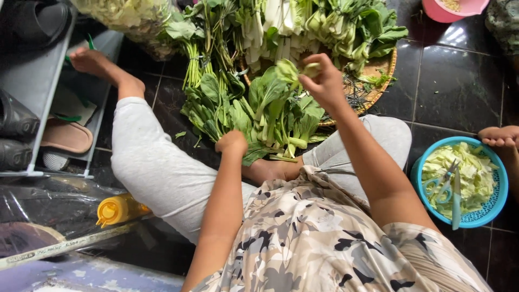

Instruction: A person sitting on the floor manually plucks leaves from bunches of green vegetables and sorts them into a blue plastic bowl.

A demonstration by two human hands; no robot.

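Note:
I sit on a dark tiled floor with my legs spread. My right hand point(324, 81) is raised and pinches the pale stem end of a leafy green stalk point(286, 73) above a pile of loose greens point(259, 116) lying between my legs. My left hand point(232, 143) is closed low over the near edge of that pile, fingers curled among the leaves; what it grips is hidden. Behind the pile, a round woven tray point(381, 70) carries bunches of pale-stemmed greens point(303, 27).
A blue round basket point(489, 213) at right holds cut cabbage pieces, a pair of scissors point(442, 186) and a knife point(457, 200). Another person's foot point(500, 136) touches its far rim. A pink bowl point(454, 10) sits top right. A yellow bottle point(119, 210) and a shoe rack point(38, 108) are at left.

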